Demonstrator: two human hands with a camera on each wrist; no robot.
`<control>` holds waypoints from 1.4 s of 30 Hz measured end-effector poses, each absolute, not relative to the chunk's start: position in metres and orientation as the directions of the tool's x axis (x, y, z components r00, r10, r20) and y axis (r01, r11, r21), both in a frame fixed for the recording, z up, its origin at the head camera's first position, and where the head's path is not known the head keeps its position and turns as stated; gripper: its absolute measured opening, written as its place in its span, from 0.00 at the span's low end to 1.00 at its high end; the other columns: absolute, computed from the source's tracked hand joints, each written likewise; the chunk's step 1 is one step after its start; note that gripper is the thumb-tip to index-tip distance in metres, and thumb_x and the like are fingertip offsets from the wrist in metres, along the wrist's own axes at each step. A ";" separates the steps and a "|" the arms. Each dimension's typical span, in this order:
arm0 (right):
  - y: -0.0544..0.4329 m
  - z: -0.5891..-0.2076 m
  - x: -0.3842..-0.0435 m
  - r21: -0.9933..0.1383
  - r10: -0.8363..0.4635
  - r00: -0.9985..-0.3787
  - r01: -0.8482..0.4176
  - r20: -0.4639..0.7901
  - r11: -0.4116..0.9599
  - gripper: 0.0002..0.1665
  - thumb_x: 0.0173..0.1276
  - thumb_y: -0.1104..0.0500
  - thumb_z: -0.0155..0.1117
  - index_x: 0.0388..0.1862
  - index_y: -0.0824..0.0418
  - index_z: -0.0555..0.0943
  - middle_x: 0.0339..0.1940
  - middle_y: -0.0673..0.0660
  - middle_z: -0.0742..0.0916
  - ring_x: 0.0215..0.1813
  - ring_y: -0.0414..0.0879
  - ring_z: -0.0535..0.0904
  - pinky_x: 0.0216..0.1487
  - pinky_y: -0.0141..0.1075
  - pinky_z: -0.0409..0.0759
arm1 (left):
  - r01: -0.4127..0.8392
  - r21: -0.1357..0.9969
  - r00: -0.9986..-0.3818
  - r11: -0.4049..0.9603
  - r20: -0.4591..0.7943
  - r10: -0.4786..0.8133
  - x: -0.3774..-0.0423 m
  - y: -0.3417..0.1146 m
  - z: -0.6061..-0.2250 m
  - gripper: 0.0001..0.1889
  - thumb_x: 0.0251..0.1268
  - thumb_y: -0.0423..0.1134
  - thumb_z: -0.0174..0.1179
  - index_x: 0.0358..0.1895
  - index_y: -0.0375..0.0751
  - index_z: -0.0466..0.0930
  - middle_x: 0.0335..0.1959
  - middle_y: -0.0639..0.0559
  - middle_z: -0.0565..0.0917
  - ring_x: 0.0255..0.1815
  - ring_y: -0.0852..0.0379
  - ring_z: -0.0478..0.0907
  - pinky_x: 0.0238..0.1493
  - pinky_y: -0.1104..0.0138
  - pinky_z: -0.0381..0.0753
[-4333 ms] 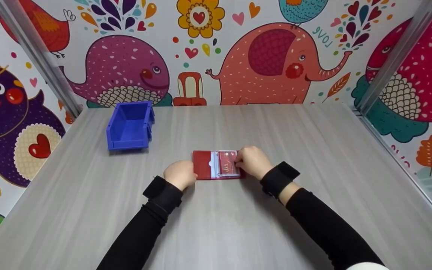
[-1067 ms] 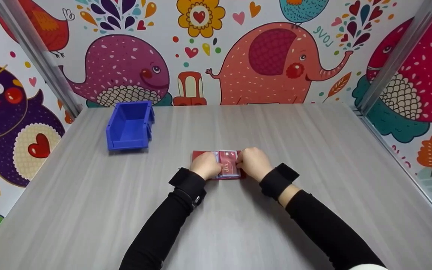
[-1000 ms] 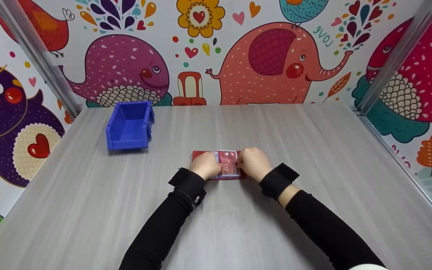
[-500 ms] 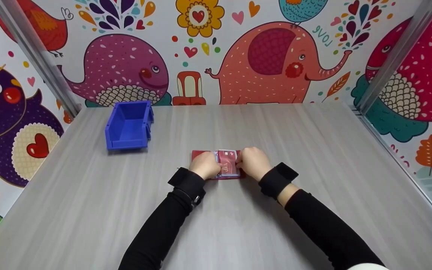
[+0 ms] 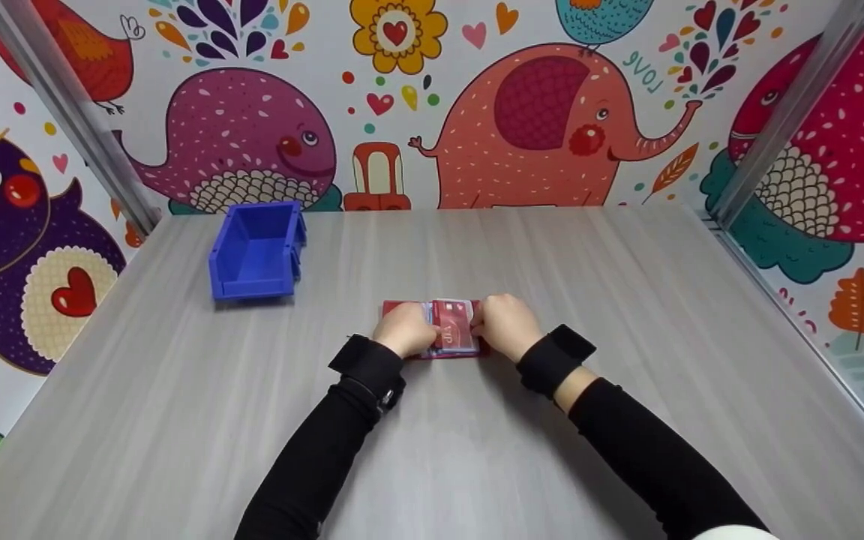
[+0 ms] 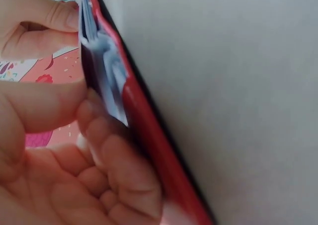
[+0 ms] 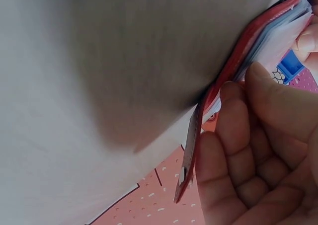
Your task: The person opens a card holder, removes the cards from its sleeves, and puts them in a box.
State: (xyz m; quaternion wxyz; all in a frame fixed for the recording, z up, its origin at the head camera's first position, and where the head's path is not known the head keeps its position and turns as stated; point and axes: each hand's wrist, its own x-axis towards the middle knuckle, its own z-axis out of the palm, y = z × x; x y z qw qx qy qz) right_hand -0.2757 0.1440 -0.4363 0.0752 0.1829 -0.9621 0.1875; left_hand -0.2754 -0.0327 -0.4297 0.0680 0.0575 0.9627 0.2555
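An open red card holder (image 5: 391, 306) with clear plastic sleeves (image 5: 427, 309) lies on the table in the head view. A reddish card marked VIP (image 5: 456, 324) shows on top of the sleeves. My left hand (image 5: 406, 330) covers much of the left flap, and its thumb and index finger pinch the card's left edge. My right hand (image 5: 508, 324) pinches the right edge of the sleeves between thumb and index finger. In the left wrist view, white sleeves (image 6: 110, 68) fan apart beside the red cover (image 6: 154, 128). The right wrist view shows the cover (image 7: 238, 51) bent under the right fingers.
A blue plastic bin (image 5: 256, 285) stands at the back left of the grey wood-grain table (image 5: 589, 259). Printed cartoon panels (image 5: 391, 112) rise behind and beside the table, joined by metal corner posts (image 5: 799, 112).
My left hand has gone from the holder's left edge to the card. Over the last half second, it and the card have shifted slightly left. The right hand has stayed nearly still.
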 end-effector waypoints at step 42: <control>0.145 -0.437 -0.277 -0.324 -0.333 -0.919 -0.388 0.211 0.863 0.03 0.53 0.67 0.77 0.25 0.62 0.88 0.28 0.55 0.88 0.36 0.55 0.85 0.42 0.47 0.80 | 0.094 0.621 -0.972 0.778 -0.110 0.206 -0.275 -0.062 -0.427 0.24 0.61 0.38 0.61 0.09 0.50 0.61 0.09 0.59 0.61 0.14 0.61 0.60 0.21 0.69 0.57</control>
